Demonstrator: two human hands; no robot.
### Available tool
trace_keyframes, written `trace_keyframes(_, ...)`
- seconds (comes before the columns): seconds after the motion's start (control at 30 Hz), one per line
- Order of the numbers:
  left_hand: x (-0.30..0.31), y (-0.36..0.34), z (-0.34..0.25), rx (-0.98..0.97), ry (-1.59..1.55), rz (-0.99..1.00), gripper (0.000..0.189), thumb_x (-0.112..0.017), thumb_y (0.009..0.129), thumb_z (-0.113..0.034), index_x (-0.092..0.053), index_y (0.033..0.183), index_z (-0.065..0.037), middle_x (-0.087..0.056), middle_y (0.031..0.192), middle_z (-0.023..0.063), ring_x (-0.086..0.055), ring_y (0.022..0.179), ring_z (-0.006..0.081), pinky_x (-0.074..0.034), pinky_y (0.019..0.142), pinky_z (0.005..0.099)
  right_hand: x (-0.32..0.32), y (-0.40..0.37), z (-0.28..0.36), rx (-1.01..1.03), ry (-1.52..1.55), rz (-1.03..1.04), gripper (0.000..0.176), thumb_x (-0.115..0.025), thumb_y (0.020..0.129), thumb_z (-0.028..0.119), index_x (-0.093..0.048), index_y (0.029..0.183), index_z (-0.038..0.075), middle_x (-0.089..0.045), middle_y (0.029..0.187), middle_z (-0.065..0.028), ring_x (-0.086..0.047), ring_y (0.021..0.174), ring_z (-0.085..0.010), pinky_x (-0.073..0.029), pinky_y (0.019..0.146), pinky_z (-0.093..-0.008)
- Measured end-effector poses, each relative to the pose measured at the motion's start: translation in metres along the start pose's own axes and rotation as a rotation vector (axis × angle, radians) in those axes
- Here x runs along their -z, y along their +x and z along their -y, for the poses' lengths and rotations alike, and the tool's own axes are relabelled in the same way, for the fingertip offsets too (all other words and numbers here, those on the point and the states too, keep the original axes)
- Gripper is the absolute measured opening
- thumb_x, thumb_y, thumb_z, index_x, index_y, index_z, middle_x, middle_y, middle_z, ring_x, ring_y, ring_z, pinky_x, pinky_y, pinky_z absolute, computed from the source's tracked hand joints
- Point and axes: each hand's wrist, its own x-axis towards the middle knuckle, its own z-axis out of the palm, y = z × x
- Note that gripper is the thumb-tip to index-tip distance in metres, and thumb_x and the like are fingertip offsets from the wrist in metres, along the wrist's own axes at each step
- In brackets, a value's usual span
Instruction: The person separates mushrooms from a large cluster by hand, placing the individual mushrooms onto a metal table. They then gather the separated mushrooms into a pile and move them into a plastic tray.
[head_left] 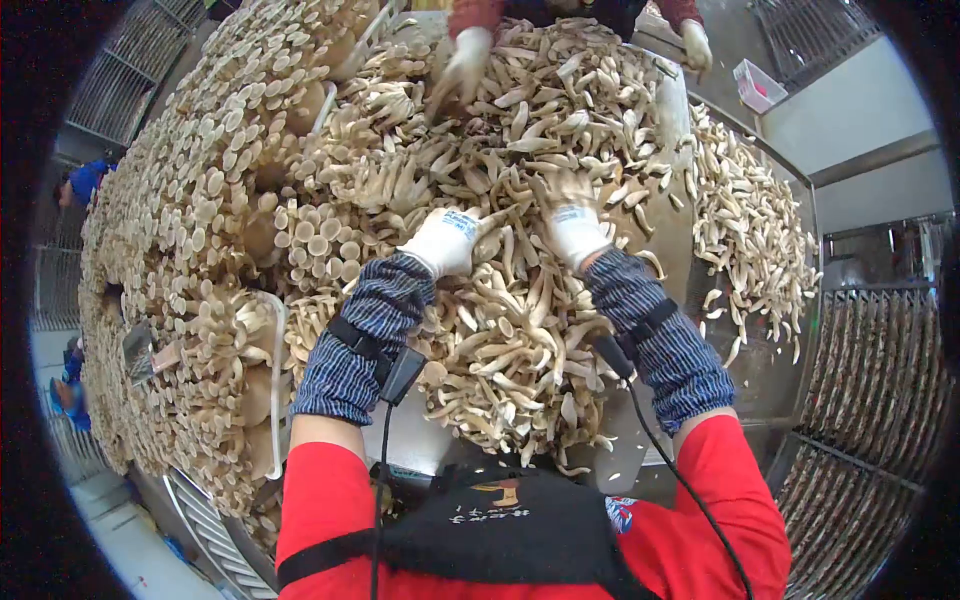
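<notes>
A big heap of pale, long-stemmed mushrooms (500, 340) covers the metal table in front of me. My left hand (450, 240), in a white glove, is at the heap's left middle, its fingers bent around a mushroom stem that points right. To its right, my right hand (570, 215) wears a white glove with a dirty grey finger area. Its fingers are spread over the mushrooms, palm down, touching the pile. Clusters of round-capped mushrooms (320, 240) stand just left of my left hand.
Across the table, a co-worker's gloved hand (465, 65) reaches into the heap; the other (697, 48) is at the right. More loose mushrooms (750, 220) lie beyond a metal divider (676, 130). Packed clusters (190, 220) fill the left. A pink-and-white basket (758, 86) stands farther back.
</notes>
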Motion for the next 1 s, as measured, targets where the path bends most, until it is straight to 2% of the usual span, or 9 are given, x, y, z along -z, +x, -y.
trace_keyframes(0.07, 0.005, -0.003, 0.000, 0.000, -0.035, -0.006, 0.063, -0.070, 0.065, -0.022, -0.052, 0.124, -0.008, -0.056, 0.117, 0.0160, -0.058, 0.102, 0.0331, -0.047, 0.088, 0.0402, -0.048, 0.019, -0.016, 0.248, -0.460, -0.388, 0.046, -0.056, 0.081, 0.013, -0.050, 0.126, 0.006, -0.053, 0.125, -0.0217, -0.053, 0.113, -0.0364, -0.046, 0.091, -0.0421)
trace_keyframes(0.2, 0.007, -0.035, 0.014, 0.192, -0.337, -0.333, 0.069, -0.072, 0.069, -0.021, -0.046, 0.132, -0.010, -0.056, 0.118, 0.0177, -0.060, 0.104, 0.0321, -0.052, 0.085, 0.0398, -0.057, 0.044, -0.020, -0.080, 0.123, 0.153, 0.042, -0.058, 0.078, 0.014, -0.057, 0.118, 0.002, -0.063, 0.110, -0.0219, -0.060, 0.103, -0.0343, -0.045, 0.091, -0.0451)
trace_keyframes(0.33, 0.060, -0.101, -0.012, 0.320, -1.452, -0.696, 0.059, -0.063, 0.085, -0.014, -0.038, 0.138, -0.011, -0.060, 0.112, 0.0196, -0.065, 0.095, 0.0195, -0.057, 0.073, 0.0316, -0.022, -0.007, 0.000, -0.168, 0.356, -0.171, 0.045, -0.059, 0.080, 0.012, -0.054, 0.124, 0.006, -0.061, 0.110, -0.0207, -0.056, 0.108, -0.0376, -0.045, 0.092, -0.0451)
trace_keyframes(0.4, 0.052, -0.119, -0.011, 0.260, -1.573, -0.806, 0.063, -0.059, 0.087, -0.015, -0.029, 0.142, -0.006, -0.060, 0.108, 0.0167, -0.065, 0.090, 0.0213, -0.058, 0.071, 0.0324, -0.005, -0.037, 0.010, -0.179, 0.579, -0.234, 0.042, -0.057, 0.086, 0.020, -0.053, 0.125, 0.005, -0.063, 0.111, -0.0215, -0.057, 0.109, -0.0359, -0.044, 0.092, -0.0425)
trace_keyframes(0.67, 0.001, -0.147, -0.091, 0.305, -2.187, -0.584, 0.037, -0.054, 0.093, -0.031, -0.057, 0.114, 0.000, -0.067, 0.091, 0.0084, -0.065, 0.082, 0.0174, -0.054, 0.069, 0.0262, -0.033, -0.123, 0.013, -0.437, 1.287, -0.345, 0.044, -0.056, 0.078, 0.002, -0.055, 0.121, 0.000, -0.064, 0.103, -0.0128, -0.059, 0.090, -0.0236, -0.048, 0.079, -0.0343)
trace_keyframes(0.7, -0.005, -0.147, -0.103, 0.189, -2.228, -0.666, 0.038, -0.054, 0.094, -0.031, -0.056, 0.116, 0.000, -0.066, 0.096, 0.0089, -0.065, 0.083, 0.0177, -0.054, 0.071, 0.0268, -0.037, -0.133, 0.016, -0.619, 1.557, -0.303, 0.047, -0.053, 0.075, -0.004, -0.056, 0.121, 0.000, -0.065, 0.104, -0.0131, -0.060, 0.091, -0.0211, -0.050, 0.076, -0.0322)
trace_keyframes(0.73, -0.008, -0.146, -0.114, 0.094, -2.273, -0.728, 0.037, -0.053, 0.095, -0.030, -0.056, 0.118, -0.001, -0.066, 0.100, 0.0079, -0.064, 0.087, 0.0172, -0.053, 0.075, 0.0280, -0.050, -0.136, 0.007, -0.398, 1.469, -0.319, 0.050, -0.052, 0.074, -0.006, -0.056, 0.123, 0.002, -0.065, 0.106, -0.0127, -0.060, 0.094, -0.0179, -0.051, 0.073, -0.0285)
trace_keyframes(0.8, -0.020, -0.147, -0.129, 0.216, -2.417, -0.714, 0.038, -0.053, 0.094, -0.030, -0.056, 0.120, -0.002, -0.065, 0.104, 0.0063, -0.063, 0.090, 0.0171, -0.053, 0.078, 0.0302, -0.025, -0.150, 0.025, -0.597, 1.705, -0.222, 0.048, -0.053, 0.076, -0.003, -0.058, 0.123, 0.003, -0.065, 0.107, -0.0098, -0.060, 0.094, -0.0163, -0.050, 0.076, -0.0261)
trace_keyframes(1.0, -0.057, -0.157, -0.137, 0.273, -2.531, -0.597, 0.049, -0.049, 0.093, -0.049, -0.058, 0.120, -0.010, -0.065, 0.108, 0.0052, -0.063, 0.095, 0.0195, -0.055, 0.082, 0.0363, -0.018, -0.157, 0.030, -0.437, 1.368, -0.285, 0.039, -0.048, 0.088, 0.013, -0.057, 0.124, 0.002, -0.066, 0.105, -0.0122, -0.061, 0.086, -0.0208, -0.049, 0.079, -0.0317)
